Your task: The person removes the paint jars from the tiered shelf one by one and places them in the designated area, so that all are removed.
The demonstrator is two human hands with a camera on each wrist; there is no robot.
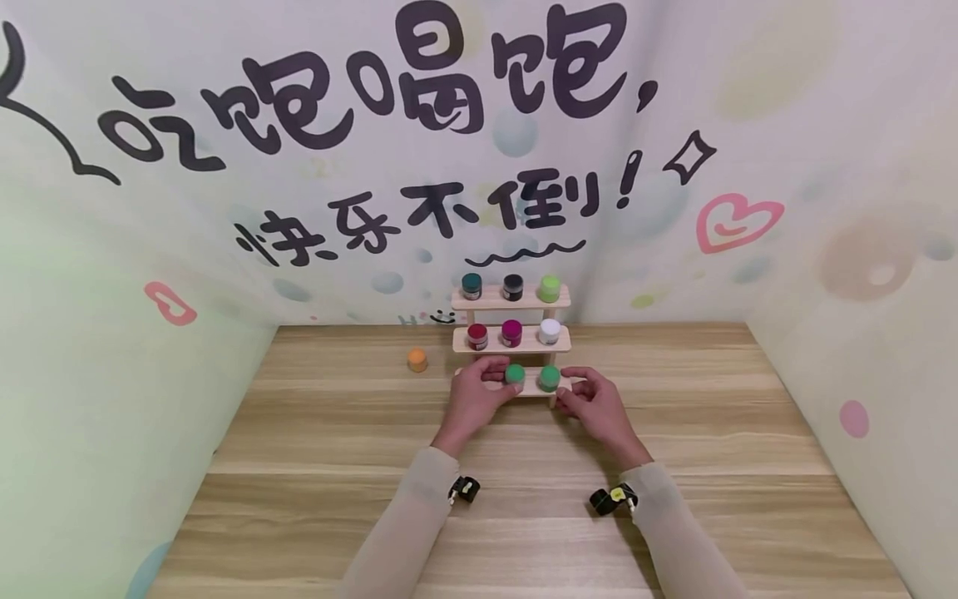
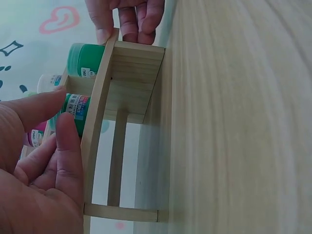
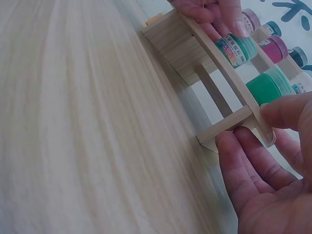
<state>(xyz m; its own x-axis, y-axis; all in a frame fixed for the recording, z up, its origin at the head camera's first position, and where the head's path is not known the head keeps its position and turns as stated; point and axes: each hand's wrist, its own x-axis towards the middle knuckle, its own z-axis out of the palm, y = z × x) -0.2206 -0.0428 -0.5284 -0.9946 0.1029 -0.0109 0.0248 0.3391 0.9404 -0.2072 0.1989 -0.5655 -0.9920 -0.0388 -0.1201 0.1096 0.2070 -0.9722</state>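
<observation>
A three-tier wooden rack (image 1: 494, 302) stands near the back wall, with small paint jars on its shelves. On the lowest shelf, my left hand (image 1: 476, 398) pinches a green paint jar (image 2: 77, 109) between thumb and fingers. The jar stands upright at mid-shelf. Beside it, to the right, is another green jar (image 1: 550, 379). My right hand (image 1: 599, 403) holds the right end of that shelf. In the right wrist view its thumb (image 3: 285, 112) lies on the shelf edge near this jar, and its other fingers reach below, by the rack's leg.
An orange jar (image 1: 417, 360) stands on the wooden table (image 1: 516, 549), left of the rack. The middle shelf holds a red jar (image 1: 477, 336), a magenta jar (image 1: 512, 333) and a white jar (image 1: 550, 332). Teal, black and light green jars (image 1: 550, 289) line the top.
</observation>
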